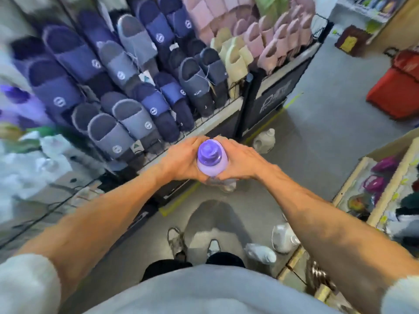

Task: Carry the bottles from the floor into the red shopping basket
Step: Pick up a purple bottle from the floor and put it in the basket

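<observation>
Forearms (108, 211) stretched forward, left hand (181, 159) and right hand (243, 158) wrapped round upright purple bottle (212, 165), palms facing

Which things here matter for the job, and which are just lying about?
Job: purple bottle, held by left hand and right hand; white bottles on floor; red shopping basket.
Lying about: slippers; boxes of goods.

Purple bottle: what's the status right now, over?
Gripping the purple bottle: left hand and right hand, above the floor. Ahead right, the red shopping basket, not yet reached. More white bottles down there, one toward the basket.
</observation>
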Demonstrator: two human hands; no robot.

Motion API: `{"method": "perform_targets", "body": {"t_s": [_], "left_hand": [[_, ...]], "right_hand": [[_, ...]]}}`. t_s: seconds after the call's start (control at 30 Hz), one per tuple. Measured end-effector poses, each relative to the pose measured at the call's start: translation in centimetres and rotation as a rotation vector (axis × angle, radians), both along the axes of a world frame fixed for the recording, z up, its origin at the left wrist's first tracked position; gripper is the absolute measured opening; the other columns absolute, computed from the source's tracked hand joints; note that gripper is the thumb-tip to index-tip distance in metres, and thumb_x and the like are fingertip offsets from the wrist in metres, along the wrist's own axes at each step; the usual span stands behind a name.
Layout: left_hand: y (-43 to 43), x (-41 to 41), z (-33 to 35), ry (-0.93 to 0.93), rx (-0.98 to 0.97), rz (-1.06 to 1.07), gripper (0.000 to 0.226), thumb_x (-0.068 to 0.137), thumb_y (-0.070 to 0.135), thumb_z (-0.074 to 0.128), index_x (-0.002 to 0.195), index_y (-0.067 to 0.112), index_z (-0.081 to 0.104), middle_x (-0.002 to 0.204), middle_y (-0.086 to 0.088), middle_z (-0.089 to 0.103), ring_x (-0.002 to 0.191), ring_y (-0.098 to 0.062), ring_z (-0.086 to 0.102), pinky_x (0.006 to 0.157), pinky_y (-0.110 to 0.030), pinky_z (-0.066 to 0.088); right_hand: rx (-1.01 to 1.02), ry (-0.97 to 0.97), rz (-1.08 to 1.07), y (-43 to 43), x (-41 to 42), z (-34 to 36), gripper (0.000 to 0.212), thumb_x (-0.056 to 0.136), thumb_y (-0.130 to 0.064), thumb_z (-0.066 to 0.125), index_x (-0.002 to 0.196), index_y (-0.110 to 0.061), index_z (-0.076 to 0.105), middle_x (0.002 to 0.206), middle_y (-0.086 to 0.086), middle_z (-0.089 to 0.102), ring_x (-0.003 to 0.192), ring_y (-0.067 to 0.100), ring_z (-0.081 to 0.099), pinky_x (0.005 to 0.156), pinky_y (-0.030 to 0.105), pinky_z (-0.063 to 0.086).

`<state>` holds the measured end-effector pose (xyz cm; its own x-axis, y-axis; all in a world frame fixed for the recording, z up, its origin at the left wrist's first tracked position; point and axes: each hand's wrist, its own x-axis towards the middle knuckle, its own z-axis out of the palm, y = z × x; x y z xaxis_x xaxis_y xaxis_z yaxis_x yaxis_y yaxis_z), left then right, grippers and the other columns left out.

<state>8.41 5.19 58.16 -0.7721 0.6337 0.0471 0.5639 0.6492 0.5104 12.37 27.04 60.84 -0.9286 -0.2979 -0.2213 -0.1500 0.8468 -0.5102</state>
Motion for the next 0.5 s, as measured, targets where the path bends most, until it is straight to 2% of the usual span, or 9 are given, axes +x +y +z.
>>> {"method": "perform_targets", "body": {"t_s": [0.1, 0.2, 0.3, 0.37, 0.43, 0.5], "left_hand": [[-6.2, 3.3, -0.1, 0.000, 0.011, 0.194, 0.107, 0.055, 0.077, 0.077, 0.144, 0.026, 0.047, 0.126, 0.002, 0.059, 0.115, -0.022, 0.059, 0.095, -0.040, 0.052], [-13.3, 7.3, -0.2, 0.000, 0.011, 0.378, 0.102, 0.056, 0.082, 0.075, 0.138, 0.027, 0.049, 0.122, 0.004, 0.059, 0.111, -0.020, 0.059, 0.093, -0.039, 0.052], [-20.7, 12.5, 0.2, 0.015, 0.023, 0.567, 0.097, 0.056, 0.070, 0.085, 0.134, 0.024, 0.051, 0.113, 0.001, 0.060, 0.103, -0.022, 0.060, 0.088, -0.040, 0.052], [-25.6, 17.0, 0.6, 0.034, 0.059, 0.691, 0.094, 0.055, 0.065, 0.086, 0.133, 0.028, 0.048, 0.113, 0.001, 0.062, 0.103, -0.022, 0.061, 0.089, -0.038, 0.052], [-30.3, 22.0, 1.0, 0.039, 0.080, 0.808, 0.096, 0.053, 0.069, 0.080, 0.135, 0.032, 0.046, 0.117, 0.001, 0.062, 0.107, -0.023, 0.062, 0.090, -0.037, 0.052], [-35.0, 27.0, 1.7, 0.035, -0.009, 0.925, 0.100, 0.049, 0.073, 0.076, 0.137, 0.033, 0.049, 0.117, 0.004, 0.061, 0.108, -0.022, 0.062, 0.088, -0.038, 0.053]], "right_hand": [[-0.013, -0.012, 0.207, -6.0, -0.9, 1.0, 0.095, 0.054, -0.054, 0.077, 0.138, -0.048, 0.033, 0.129, -0.014, 0.057, 0.114, 0.012, 0.057, 0.089, 0.037, 0.051], [0.031, -0.004, 0.407, -13.7, -1.2, 1.0, 0.084, 0.051, -0.061, 0.077, 0.124, -0.042, 0.040, 0.115, -0.011, 0.060, 0.103, 0.019, 0.062, 0.084, 0.043, 0.055], [0.088, 0.019, 0.611, -22.5, -0.3, 0.9, 0.095, 0.047, -0.067, 0.075, 0.130, -0.044, 0.036, 0.116, -0.008, 0.061, 0.103, 0.024, 0.065, 0.083, 0.046, 0.055], [0.098, 0.050, 0.751, -28.7, 1.6, 1.5, 0.100, 0.048, -0.068, 0.075, 0.135, -0.043, 0.034, 0.120, -0.008, 0.062, 0.107, 0.024, 0.065, 0.086, 0.046, 0.055], [0.074, 0.082, 0.898, -34.8, 4.4, 2.7, 0.104, 0.049, -0.068, 0.077, 0.139, -0.040, 0.034, 0.124, -0.008, 0.064, 0.110, 0.021, 0.064, 0.088, 0.044, 0.054], [0.060, 0.087, 1.010, -40.8, 7.7, 3.1, 0.104, 0.052, -0.065, 0.080, 0.142, -0.038, 0.035, 0.127, -0.010, 0.064, 0.111, 0.017, 0.063, 0.088, 0.039, 0.053]]}}
